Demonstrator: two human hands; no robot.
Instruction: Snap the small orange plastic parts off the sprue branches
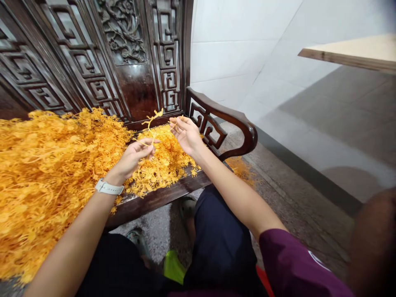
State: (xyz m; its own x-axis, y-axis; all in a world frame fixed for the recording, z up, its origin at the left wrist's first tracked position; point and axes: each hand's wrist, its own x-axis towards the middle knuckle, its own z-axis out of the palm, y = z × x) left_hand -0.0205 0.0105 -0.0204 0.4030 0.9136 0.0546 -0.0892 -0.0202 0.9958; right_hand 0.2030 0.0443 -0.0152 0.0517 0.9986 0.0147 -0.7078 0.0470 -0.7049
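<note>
Between the thumb and fingers of my left hand (136, 156) is a thin, branching yellow plastic sprig (150, 126), its knobbly tip curving upward. My right hand (187, 134) is just right of it, with the fingertips pinched on a small yellow plastic piece (177, 123) whose full shape is partly hidden by the fingers. Below both hands, a smaller pile of yellow plastic pieces (165, 159) is spread on the bench seat. A much larger heap of yellow plastic sprigs (62, 165) fills the left side, close to my left forearm.
The dark carved wooden bench has a latticed back (136, 88) and a curved armrest (247, 128) to the right. More yellow pieces (243, 169) lie on the floor beyond it. A pale board edge (346, 57) juts in at upper right. Something bright green (173, 266) shows between my legs.
</note>
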